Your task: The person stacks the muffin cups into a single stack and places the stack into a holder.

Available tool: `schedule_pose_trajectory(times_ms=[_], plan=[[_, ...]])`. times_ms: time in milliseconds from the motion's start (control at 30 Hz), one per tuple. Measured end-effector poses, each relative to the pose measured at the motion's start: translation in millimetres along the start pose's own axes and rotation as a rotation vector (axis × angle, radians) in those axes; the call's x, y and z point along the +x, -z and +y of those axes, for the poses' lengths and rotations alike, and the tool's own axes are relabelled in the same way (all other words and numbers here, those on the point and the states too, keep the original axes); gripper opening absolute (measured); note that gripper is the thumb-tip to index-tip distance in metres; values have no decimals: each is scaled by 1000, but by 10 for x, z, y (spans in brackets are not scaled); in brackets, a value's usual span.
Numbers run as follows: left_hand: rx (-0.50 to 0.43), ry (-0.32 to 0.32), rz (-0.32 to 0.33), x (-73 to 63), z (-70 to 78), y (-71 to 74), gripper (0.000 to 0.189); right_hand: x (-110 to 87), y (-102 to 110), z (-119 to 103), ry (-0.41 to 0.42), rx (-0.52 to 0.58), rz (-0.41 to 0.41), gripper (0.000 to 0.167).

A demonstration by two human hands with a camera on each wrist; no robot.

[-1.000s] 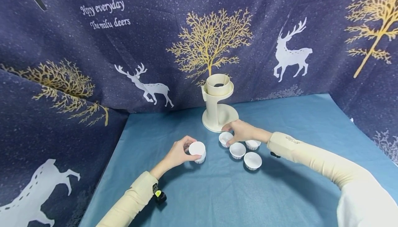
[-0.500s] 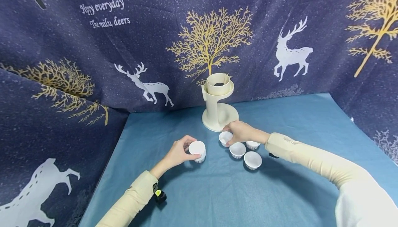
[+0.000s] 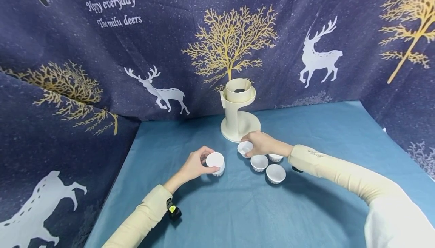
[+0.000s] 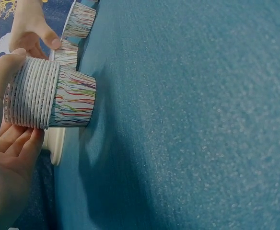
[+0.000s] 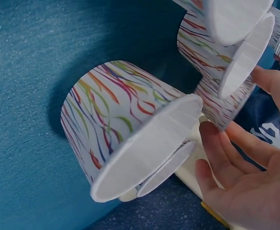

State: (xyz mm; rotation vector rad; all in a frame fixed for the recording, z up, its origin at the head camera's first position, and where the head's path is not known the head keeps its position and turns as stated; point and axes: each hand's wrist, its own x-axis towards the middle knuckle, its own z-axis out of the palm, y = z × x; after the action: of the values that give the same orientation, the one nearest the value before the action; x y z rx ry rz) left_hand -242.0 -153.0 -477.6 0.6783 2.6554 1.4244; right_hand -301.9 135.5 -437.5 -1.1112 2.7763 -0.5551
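My left hand [image 3: 198, 164] grips a nested stack of paper baking cups [image 4: 51, 96] by the sides, with thumb and fingers round the rims. The cups are white with wavy coloured stripes, and the stack's mouth faces up in the head view. To the right, my right hand [image 3: 261, 143] pinches one single paper baking cup [image 3: 244, 149] between thumb and fingers. Close by stand three more cups: a middle cup [image 3: 259, 163], a front cup [image 3: 276, 174] and a back cup [image 3: 275, 158] partly hidden under my right wrist.
A cream stand [image 3: 232, 121] with a round base and a ring-shaped holder rises just behind my right hand. Blue cloth [image 3: 217, 214] covers the table. A dark curtain [image 3: 163, 44] with deer and trees hangs behind it.
The cup in my right hand has shifted slightly left and away from the other cups. My left hand keeps its hold on the stack, nearly still.
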Motion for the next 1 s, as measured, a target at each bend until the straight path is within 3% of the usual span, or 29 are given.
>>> schedule_pose_trajectory(times_ms=[267, 533, 1000], plan=[[0, 26, -1, -9, 27, -15, 51, -4, -17, -26, 25, 20, 106, 51], [19, 12, -19, -81, 391, 87, 47, 8, -40, -50, 66, 163, 199, 53], [-8, 18, -28, -100, 463, 105, 47, -5, -24, -146, 62, 289, 201, 54]])
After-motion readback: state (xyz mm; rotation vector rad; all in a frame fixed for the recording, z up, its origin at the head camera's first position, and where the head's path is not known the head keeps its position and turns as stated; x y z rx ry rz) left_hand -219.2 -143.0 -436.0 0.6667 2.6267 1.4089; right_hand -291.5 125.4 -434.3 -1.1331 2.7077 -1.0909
